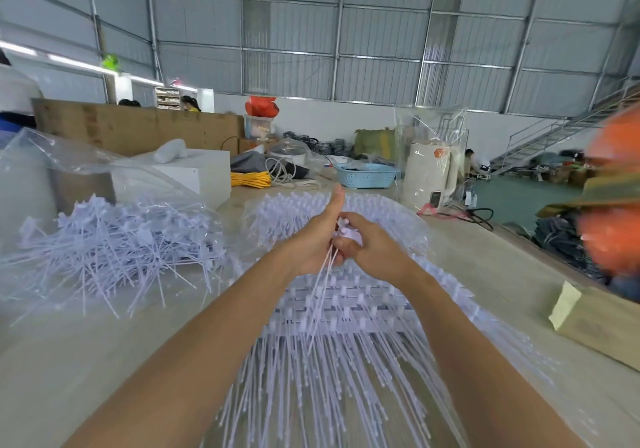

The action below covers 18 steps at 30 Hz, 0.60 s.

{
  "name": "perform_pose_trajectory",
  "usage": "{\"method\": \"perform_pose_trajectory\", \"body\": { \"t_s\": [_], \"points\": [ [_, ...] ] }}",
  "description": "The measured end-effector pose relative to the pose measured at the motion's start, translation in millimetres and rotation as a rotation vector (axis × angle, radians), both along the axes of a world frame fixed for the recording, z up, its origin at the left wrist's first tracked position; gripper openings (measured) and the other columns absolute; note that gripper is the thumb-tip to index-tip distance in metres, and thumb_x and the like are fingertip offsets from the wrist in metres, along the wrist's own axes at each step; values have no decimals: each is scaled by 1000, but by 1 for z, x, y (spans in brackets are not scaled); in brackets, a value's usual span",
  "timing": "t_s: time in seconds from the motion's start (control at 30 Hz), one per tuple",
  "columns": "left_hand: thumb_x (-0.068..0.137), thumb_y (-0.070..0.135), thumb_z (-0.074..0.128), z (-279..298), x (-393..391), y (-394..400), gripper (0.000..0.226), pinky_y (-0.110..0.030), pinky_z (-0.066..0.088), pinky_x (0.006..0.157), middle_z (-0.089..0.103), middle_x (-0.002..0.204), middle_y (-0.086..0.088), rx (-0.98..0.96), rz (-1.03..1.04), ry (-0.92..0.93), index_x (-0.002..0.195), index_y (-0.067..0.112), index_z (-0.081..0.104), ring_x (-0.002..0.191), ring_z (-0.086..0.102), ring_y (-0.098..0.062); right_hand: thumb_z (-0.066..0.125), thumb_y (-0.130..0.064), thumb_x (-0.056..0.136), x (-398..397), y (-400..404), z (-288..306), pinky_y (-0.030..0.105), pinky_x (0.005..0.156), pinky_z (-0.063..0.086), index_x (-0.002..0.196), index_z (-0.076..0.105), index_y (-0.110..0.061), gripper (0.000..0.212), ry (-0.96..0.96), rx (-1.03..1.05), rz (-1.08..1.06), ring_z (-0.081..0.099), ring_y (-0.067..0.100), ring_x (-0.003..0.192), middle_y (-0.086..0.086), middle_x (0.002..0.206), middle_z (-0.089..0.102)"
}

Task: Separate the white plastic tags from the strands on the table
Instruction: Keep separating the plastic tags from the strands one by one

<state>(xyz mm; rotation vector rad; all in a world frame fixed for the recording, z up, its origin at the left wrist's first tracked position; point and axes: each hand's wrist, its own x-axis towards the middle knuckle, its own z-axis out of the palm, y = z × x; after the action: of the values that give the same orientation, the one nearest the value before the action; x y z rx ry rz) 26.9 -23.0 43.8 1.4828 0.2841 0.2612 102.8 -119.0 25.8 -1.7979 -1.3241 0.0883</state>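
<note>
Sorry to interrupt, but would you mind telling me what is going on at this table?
A person is separating white plastic tags from their strands. The left hand grips a small bunch of strands, thumb raised, while the right hand pinches the tag heads at its top. A large stack of joined tags lies beneath the hands, and a loose pile sits to the left on the table.

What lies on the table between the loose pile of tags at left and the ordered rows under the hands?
A bare strip of table, seen in the head view.

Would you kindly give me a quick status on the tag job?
Left hand gripping thin white plastic strands. Right hand pinching small white plastic tags. Nothing blocking.
</note>
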Motion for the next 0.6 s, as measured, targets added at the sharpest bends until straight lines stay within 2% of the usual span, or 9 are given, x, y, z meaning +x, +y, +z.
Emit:
{"method": "perform_pose_trajectory", "body": {
  "t_s": [0.07,0.13,0.17,0.2,0.27,0.37,0.4,0.5,0.6],
  "points": [
    [77,79,30,-1,4,-2,72,-27,41,58,52,74,-5,-65,51,28,90,12,54,60,51,-16,50,-20,96,-4,1,0,36,95,43,127,49,-12,32,-13,-22,26,57,25,104,5,112,55],
    [79,79,31,-2,8,-3,74,-32,44,71,55,95,-9,-113,95,51,110,14,50,80,55,-23,52,-21,96,-5,1,-2,35,95,43,127,49,-9,34,-58,-49,21,55,23,110,7,120,56],
    [78,79,33,-2,8,-2,75,-32,44,71,56,100,-11,-138,97,51,117,17,47,82,54,-23,52,-21,95,-5,1,-3,34,94,43,125,50,-8,33,-78,-60,21,55,23,110,8,120,57],
    [76,79,35,-2,7,-2,70,-31,41,70,55,102,-13,-168,88,46,114,20,44,80,51,-23,53,-19,95,-5,0,-3,32,92,43,121,53,-6,30,-95,-66,29,57,23,107,8,115,60],
    [74,80,39,0,4,-1,72,-30,38,67,47,91,-14,-227,77,41,114,20,40,65,43,-19,55,-11,93,-5,-1,-3,31,84,43,109,58,-4,18,-127,-59,47,59,24,97,9,102,63],
    [79,75,42,2,3,2,77,-30,45,65,49,85,-12,-285,81,25,137,27,27,64,45,-16,55,-5,91,-4,-2,0,36,83,45,100,61,-3,11,-129,-9,56,59,24,90,11,95,64],
    [82,70,44,3,2,2,68,-30,49,63,52,84,-11,-307,69,14,133,26,31,66,49,-17,55,-5,91,-4,-3,0,37,83,46,101,61,-3,11,-126,12,52,59,24,90,10,95,64],
    [92,43,54,5,-8,-1,35,-31,58,57,66,76,-12,-344,2,-36,100,10,47,56,65,-18,56,-8,92,0,-2,2,29,78,46,98,62,-9,9,-90,122,-38,61,16,86,2,89,62],
    [93,21,59,-1,-12,-4,20,-31,59,61,68,90,-17,-144,-80,0,100,3,61,67,70,-23,55,-8,91,7,-2,4,16,70,37,98,63,-8,11,-101,277,-228,56,14,87,4,96,63]
  ]
}}
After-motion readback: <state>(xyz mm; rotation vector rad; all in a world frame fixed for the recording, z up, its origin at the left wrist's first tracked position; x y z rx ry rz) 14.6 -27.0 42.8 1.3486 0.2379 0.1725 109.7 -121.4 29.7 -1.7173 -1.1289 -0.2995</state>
